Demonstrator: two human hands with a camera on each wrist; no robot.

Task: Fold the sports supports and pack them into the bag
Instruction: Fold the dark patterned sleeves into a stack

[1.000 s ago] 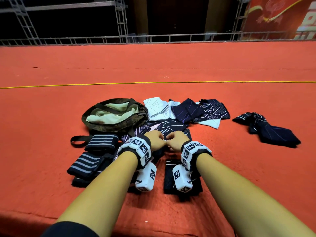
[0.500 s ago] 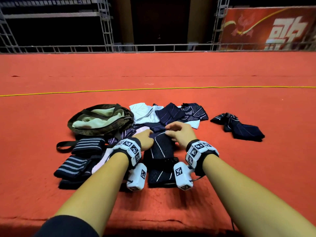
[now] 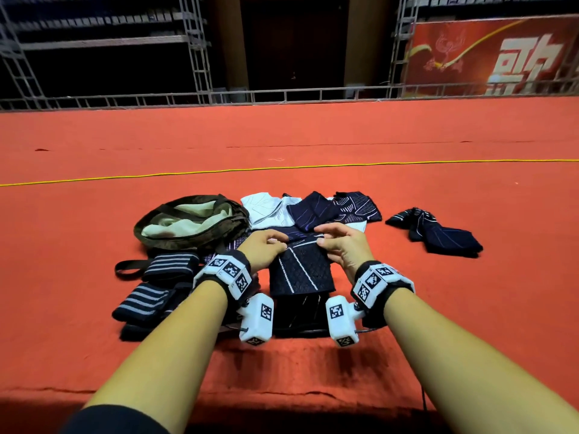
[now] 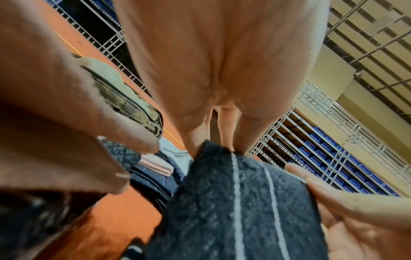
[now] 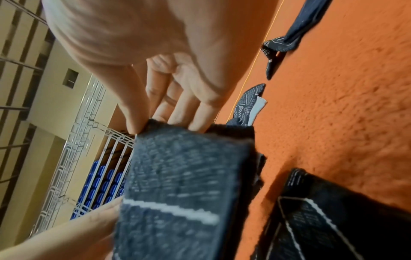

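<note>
Your left hand [image 3: 261, 245] and right hand [image 3: 343, 247] each pinch the dark support's [image 3: 300, 270] far corners; its length runs away from you.

An indoor sports hall: red carpet floor [image 3: 407, 126], metal railing [image 3: 282, 97], blue spectator seats [image 4: 355, 168].

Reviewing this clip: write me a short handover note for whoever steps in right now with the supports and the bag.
Left hand and right hand each pinch a far corner of the dark white-lined support, lifted off the carpet.
The camo bag lies open, far left, with only its pale lining showing.
Done: striped wraps lie folded in front of the bag.
Left: finish this fold, fold the loose pile behind the hands and the dark piece off to the right, then pack everything.
</note>
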